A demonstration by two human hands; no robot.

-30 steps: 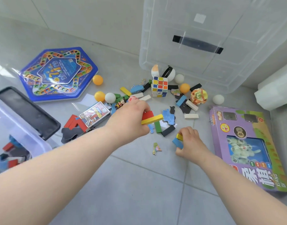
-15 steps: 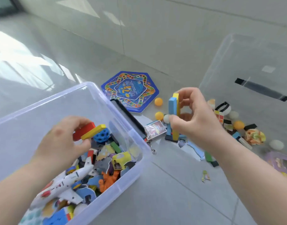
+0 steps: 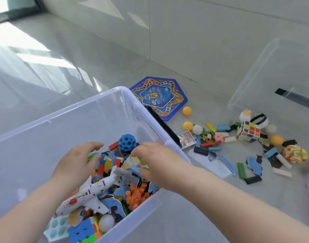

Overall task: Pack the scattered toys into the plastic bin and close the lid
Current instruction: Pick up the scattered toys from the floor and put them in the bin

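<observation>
The clear plastic bin (image 3: 66, 111) fills the lower left, with its rim running to the right of my hands. Inside lie a white toy plane (image 3: 87, 193), a blue holed ball (image 3: 127, 141), an orange figure (image 3: 138, 195), coloured blocks and puzzle pieces. My left hand (image 3: 75, 163) hovers over the pile with relaxed, spread fingers and holds nothing. My right hand (image 3: 155, 163) is over the bin too, palm down, its fingers pointing left above the puzzle pieces. Scattered blocks (image 3: 204, 150), balls and a colour cube (image 3: 248, 132) lie on the floor to the right.
A blue hexagonal game board (image 3: 159, 97) lies beyond the bin. The clear lid (image 3: 272, 74) leans against the wall at the right. Orange and white balls (image 3: 187, 111), a card box (image 3: 186, 138) and a crumpled colourful ball (image 3: 295, 154) sit on the grey tiles.
Both hands moved over the bin and let go of their blocks; the red and yellow blocks and the blue and yellow ones are no longer held. The view swung left toward the bin.
</observation>
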